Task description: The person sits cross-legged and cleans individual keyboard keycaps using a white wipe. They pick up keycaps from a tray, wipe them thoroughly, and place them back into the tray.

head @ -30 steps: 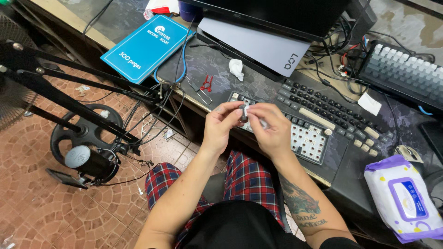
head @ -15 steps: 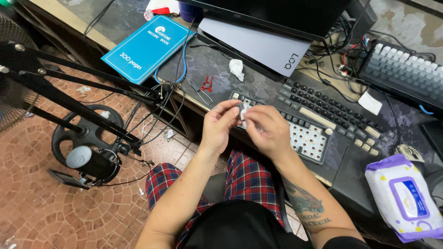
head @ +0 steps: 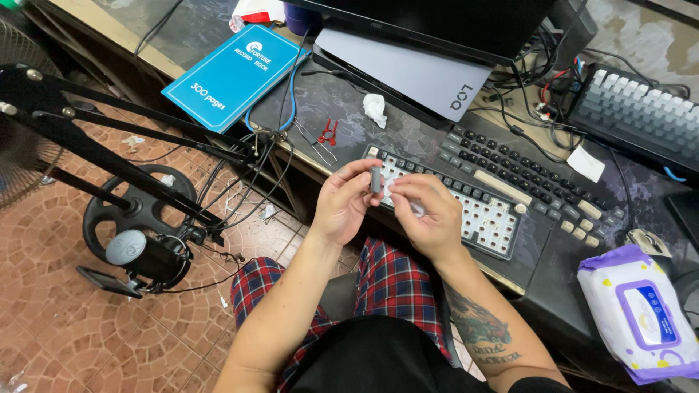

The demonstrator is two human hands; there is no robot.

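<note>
Here, going left to right, the left hand (head: 341, 205) pinches a small grey plastic keycap (head: 376, 179) between thumb and fingertips, its long axis nearly upright, held above the near edge of the worktop (head: 342, 109). Just to its right, the right hand (head: 428, 217) is curled around a crumpled white wipe (head: 397, 191), a corner of which touches the keycap's right side. The keycap thus lies between the two hands, gripped by the left and met by the right. It looks dull, matte and plain-faced from this angle. Behind the hands lies a dark mechanical keyboard with part of its keys removed (head: 502, 193), its bare white switch plate showing nearest the right hand. Farther right, a purple-and-white packet of wet wipes (head: 639, 314) rests on the worktop's corner.
</note>
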